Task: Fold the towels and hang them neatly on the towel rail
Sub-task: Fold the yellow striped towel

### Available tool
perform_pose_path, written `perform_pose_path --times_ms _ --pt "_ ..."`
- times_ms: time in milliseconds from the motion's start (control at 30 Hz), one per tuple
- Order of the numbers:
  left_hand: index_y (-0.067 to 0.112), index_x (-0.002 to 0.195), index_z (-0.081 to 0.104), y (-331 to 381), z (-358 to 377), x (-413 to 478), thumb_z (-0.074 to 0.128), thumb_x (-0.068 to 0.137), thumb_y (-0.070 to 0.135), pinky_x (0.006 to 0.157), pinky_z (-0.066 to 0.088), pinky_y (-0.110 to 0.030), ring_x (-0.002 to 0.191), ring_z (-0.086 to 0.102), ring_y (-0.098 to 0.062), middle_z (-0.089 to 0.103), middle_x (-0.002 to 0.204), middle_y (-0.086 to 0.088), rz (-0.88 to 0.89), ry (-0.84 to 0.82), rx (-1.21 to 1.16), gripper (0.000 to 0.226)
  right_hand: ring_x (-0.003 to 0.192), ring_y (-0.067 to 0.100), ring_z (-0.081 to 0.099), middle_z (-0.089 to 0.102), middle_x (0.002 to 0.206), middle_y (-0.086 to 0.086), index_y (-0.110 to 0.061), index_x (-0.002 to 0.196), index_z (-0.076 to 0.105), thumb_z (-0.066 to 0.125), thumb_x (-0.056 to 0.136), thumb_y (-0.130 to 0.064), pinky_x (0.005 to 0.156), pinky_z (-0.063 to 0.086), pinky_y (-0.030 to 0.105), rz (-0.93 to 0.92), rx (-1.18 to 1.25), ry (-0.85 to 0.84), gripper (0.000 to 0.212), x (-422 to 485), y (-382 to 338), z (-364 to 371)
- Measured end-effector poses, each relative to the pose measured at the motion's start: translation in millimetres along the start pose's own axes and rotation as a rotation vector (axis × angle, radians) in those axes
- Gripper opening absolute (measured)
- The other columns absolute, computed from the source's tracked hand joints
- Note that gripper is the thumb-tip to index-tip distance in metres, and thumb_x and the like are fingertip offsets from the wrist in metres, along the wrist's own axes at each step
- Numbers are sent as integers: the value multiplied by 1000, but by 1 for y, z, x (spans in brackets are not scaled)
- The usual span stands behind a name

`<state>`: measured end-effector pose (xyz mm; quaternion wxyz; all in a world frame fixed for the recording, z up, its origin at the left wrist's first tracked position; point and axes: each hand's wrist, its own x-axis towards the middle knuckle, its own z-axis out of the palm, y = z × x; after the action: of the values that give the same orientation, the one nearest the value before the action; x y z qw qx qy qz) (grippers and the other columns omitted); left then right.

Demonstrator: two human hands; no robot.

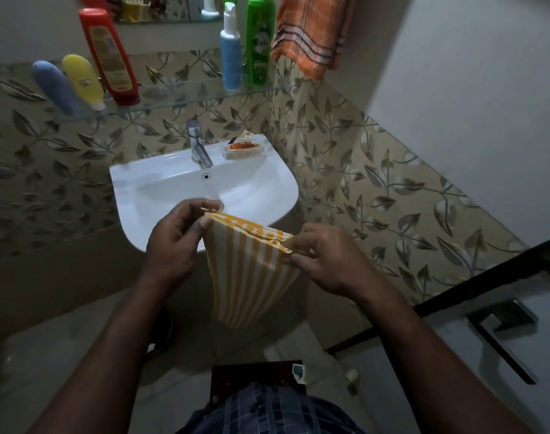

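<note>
striped towel held folded over the sink

a yellow-and-white striped towel (251,267) is held in the air in front of the white sink (161,186), folded into several layers whose edges are stacked along its top. the left hand (176,239) is clenched on the towel's upper left corner, thumb and fingers pinched over the stacked edges. the right hand (327,258) is clenched on the upper right corner in the same way, fingertips pressed on the layered hem. the rest of the towel is let hang straight down between the two forearms, its lower end level with the sink's front rim and clear of the floor.

a second towel, an orange towel (311,32) with dark stripes, is seen hanging at the upper right, beside the right end of the glass shelf (186,95); what it hangs from is cut off by the frame. on the shelf's left end a blue bottle (56,87), a yellow bottle (83,81) and a red bottle (109,56) are stood cap-down; near its right end a white-and-blue pump bottle (231,48) and a green bottle (261,39) are stood upright. a chrome tap (198,144) is mounted at the sink's back edge, with a soap dish (244,148) just beside it at the back right corner.
</note>
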<state>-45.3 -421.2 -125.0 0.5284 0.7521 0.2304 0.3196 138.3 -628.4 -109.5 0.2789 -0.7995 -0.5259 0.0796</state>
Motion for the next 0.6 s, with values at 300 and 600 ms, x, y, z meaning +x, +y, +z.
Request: perform_pose_path --times_ms 300,600 --pt "37 110 72 -21 -6 0 61 97 23 92 57 -46 104 66 -18 72 107 3 99 109 216 22 88 17 62 68 92 -3 -15 93 83 85 81 -27 73 53 40 -192 147 162 17 -9 14 -1" --pt "30 104 72 -29 2 -5 64 94 11 83 56 -41 93 69 -26 72 98 11 266 137 271 23 76 15 51 65 81 -1 -14 88 78 86 83 -28 65 44 30 -145 -151 257 17 -3 18 -1"
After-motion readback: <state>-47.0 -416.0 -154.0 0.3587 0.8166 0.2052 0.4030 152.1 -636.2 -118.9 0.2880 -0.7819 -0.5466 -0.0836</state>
